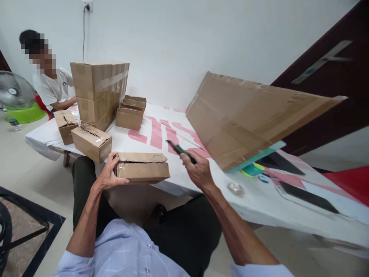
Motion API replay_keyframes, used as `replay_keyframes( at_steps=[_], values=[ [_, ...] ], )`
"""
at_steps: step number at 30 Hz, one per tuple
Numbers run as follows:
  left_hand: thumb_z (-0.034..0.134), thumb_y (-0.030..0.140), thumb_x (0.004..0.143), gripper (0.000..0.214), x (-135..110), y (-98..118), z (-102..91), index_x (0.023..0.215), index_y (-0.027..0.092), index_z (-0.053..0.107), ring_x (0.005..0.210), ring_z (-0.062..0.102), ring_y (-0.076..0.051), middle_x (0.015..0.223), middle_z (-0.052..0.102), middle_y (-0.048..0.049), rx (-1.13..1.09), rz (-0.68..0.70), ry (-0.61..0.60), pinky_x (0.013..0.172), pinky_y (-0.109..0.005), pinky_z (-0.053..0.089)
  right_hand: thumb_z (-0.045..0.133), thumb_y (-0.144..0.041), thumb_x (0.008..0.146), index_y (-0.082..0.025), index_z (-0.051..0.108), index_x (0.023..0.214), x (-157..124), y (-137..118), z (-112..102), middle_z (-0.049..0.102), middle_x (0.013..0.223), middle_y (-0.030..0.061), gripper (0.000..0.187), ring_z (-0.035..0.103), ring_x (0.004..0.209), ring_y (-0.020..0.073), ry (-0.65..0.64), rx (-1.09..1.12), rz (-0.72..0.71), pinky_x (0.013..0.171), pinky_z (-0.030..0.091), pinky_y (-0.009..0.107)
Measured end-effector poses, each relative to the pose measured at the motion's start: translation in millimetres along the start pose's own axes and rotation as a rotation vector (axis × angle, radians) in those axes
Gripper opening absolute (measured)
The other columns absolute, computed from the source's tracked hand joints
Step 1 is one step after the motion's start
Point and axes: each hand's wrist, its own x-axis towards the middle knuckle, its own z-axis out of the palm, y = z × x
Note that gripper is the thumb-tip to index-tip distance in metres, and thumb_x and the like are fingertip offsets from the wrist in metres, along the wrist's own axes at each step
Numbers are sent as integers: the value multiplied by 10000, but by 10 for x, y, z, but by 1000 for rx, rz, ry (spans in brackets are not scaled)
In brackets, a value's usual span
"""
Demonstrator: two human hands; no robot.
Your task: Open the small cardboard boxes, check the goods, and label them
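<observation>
The cardboard box (144,172) is at the near edge of the worktop (259,204), in front of the person's body; whether it rests there or is lifted a little I cannot tell. Its top flaps (138,157) do not quite meet, leaving a dark, ragged gap. The left hand (111,173) grips the box's left end, thumb along the near face and the other fingers around the corner. The right hand (197,167), apart from the box on its right, has its fingers closed around a green-and-black knife (184,152), its tip pointing up and leftward. I judge the step in hand to be steadying the box with the knife at the ready; bringing the blade to the gap would call for a firm left hold, fingers well away from its line. Just beyond the box's left end is a second carton (90,143), with a third carton (66,126) beside it. Farther back are a tall carton stack (100,94) and an open carton (129,117). A large cardboard piece (248,119) leans at right.
</observation>
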Motion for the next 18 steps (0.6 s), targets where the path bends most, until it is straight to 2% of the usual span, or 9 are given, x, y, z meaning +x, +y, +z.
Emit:
replay_keyframes(
  at_steps=[3,6,13,18],
  values=[
    [967,489,628,840,19,53,7,1347,224,623,1488,387,-403,1469,425,-136,6,10,-1,1288,-566,342,579,-459,1017,-250,770,1086,-5,-580,-110,763,949,71,291,699,845,258,-221,26,-286,777,562,392],
    [963,471,630,842,29,95,17,1355,225,614,1479,395,-399,1457,427,-131,8,7,-2,1285,-556,352,555,-414,1054,-269,767,1129,-8,-939,-83,778,1054,83,268,727,943,265,-347,-61,-456,820,578,397],
    [954,408,629,765,24,143,38,1296,216,630,1430,432,-391,1423,445,-123,12,16,9,1246,-542,408,613,-393,1053,-253,756,1043,120,-1115,81,734,960,72,200,695,872,224,-447,-266,-575,708,510,305],
    [965,407,626,996,11,133,48,1491,245,499,1446,430,-396,1481,422,-134,5,32,2,1242,-590,398,630,-324,1055,-215,747,1080,162,-1369,119,745,1034,86,162,707,917,212,-538,-529,-582,684,445,285]
  ],
)
